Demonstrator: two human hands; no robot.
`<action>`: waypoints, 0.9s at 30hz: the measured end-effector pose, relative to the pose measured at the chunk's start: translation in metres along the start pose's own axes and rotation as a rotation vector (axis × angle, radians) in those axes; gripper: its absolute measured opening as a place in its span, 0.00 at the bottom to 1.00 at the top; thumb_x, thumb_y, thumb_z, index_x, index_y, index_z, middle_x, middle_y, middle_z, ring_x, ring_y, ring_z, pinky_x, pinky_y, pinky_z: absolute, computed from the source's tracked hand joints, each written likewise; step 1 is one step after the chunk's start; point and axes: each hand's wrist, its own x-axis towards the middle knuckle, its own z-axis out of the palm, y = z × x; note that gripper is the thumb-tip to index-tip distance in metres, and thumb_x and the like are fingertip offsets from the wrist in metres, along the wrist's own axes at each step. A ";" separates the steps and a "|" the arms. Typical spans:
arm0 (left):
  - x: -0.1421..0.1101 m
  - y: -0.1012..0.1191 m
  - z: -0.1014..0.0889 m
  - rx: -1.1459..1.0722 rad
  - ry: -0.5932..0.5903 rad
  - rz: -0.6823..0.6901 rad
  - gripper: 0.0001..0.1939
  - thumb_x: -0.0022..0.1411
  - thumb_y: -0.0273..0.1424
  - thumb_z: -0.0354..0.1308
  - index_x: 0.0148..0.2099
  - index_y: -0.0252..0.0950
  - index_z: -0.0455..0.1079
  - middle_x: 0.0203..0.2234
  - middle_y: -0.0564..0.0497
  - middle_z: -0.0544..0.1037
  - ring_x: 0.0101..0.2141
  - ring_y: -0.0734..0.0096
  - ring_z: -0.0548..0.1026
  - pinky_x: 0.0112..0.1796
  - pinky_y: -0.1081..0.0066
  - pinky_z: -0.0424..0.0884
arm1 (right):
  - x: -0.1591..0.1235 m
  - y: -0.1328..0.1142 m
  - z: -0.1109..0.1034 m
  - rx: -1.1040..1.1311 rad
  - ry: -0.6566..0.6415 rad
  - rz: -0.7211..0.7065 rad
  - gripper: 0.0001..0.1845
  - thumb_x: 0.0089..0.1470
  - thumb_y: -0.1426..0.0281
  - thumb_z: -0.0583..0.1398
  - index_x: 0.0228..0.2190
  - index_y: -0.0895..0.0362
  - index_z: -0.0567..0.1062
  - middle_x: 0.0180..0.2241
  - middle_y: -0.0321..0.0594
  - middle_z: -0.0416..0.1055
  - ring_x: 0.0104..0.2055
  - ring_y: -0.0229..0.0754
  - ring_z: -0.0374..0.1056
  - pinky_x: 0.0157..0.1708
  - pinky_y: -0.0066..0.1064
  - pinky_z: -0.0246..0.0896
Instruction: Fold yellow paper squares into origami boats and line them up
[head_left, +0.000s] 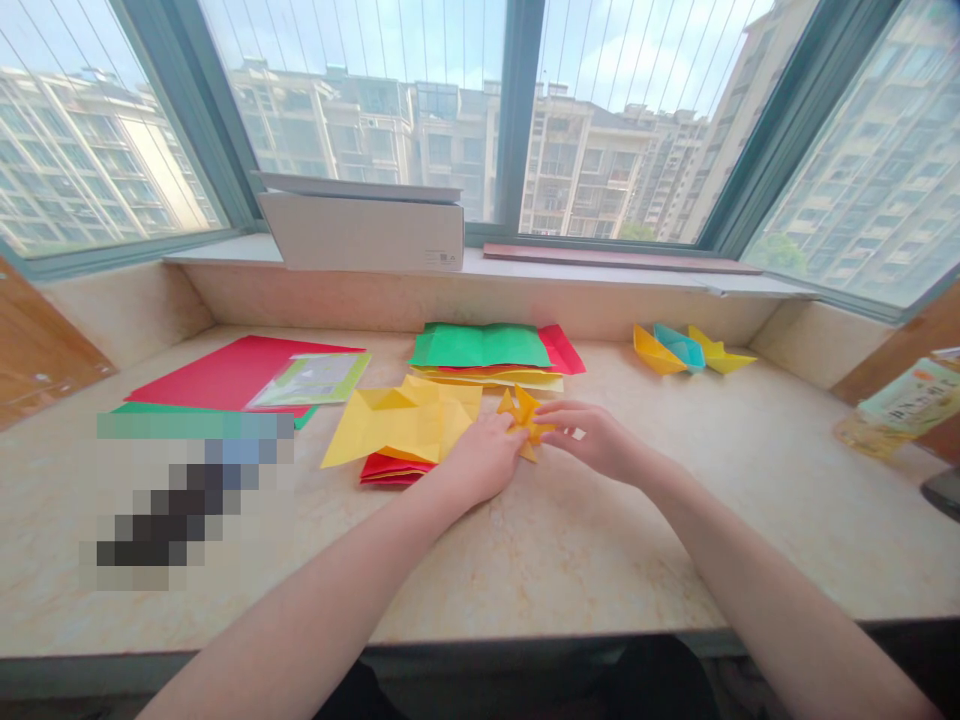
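A small yellow folded paper piece with several pointed flaps rests on the counter between my hands. My left hand lies against its left side, fingers bent onto the paper. From the right, my right hand pinches a flap between thumb and fingers. Just left of my left hand is a creased, unfolded yellow sheet, lying partly over folded red paper. Behind them lies a stack topped by a creased green sheet, with red and yellow sheets under it.
Three folded paper boats, two yellow and one blue, stand at the back right. Flat red paper and a clear packet lie at left, near a blurred-out object. A white box sits on the sill; a bottle stands far right.
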 end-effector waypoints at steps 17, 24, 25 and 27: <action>0.001 0.000 0.002 0.018 -0.036 0.017 0.21 0.68 0.27 0.46 0.60 0.40 0.68 0.42 0.42 0.72 0.45 0.54 0.71 0.47 0.57 0.67 | 0.001 0.013 0.001 0.101 -0.030 0.261 0.15 0.59 0.66 0.59 0.45 0.51 0.81 0.43 0.41 0.81 0.41 0.49 0.76 0.44 0.41 0.69; -0.001 0.005 -0.007 0.001 -0.087 0.009 0.20 0.68 0.27 0.44 0.56 0.40 0.71 0.40 0.43 0.70 0.44 0.55 0.69 0.47 0.57 0.66 | -0.001 0.024 0.010 0.070 -0.003 0.243 0.13 0.58 0.66 0.60 0.43 0.50 0.82 0.39 0.40 0.81 0.39 0.47 0.75 0.40 0.38 0.67; -0.002 0.006 -0.007 0.000 -0.094 0.008 0.20 0.67 0.27 0.44 0.55 0.40 0.71 0.40 0.43 0.70 0.44 0.55 0.69 0.47 0.58 0.66 | -0.001 0.024 0.012 0.060 -0.002 0.241 0.13 0.58 0.66 0.60 0.43 0.51 0.82 0.38 0.41 0.81 0.38 0.46 0.74 0.40 0.37 0.67; -0.002 0.007 -0.007 -0.003 -0.098 0.023 0.20 0.66 0.25 0.45 0.53 0.39 0.73 0.39 0.42 0.70 0.43 0.55 0.70 0.46 0.57 0.67 | -0.001 0.023 0.014 0.024 0.000 0.237 0.14 0.59 0.66 0.59 0.42 0.52 0.82 0.37 0.41 0.81 0.36 0.45 0.74 0.38 0.36 0.66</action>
